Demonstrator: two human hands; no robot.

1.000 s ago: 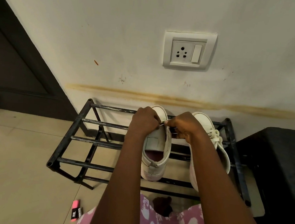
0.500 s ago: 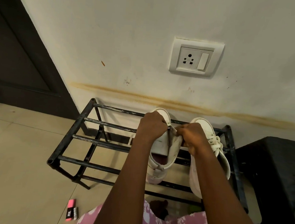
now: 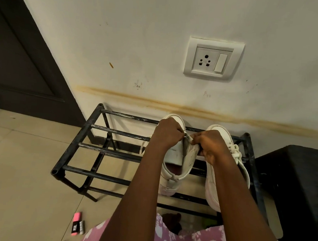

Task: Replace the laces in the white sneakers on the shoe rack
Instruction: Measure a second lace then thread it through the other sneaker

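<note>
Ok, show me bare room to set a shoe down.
Free: left half of the shoe rack, from its end rail to the left sneaker; floor tiles left of it. Crowded: right half, left hand and right hand on that sneaker, right sneaker alongside.

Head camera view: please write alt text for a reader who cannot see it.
The left hand pinches a lace at the top of a white sneaker that the right hand grips, on a black shoe rack. A second sneaker, laced, stands beside it; a wall socket is above.
</note>
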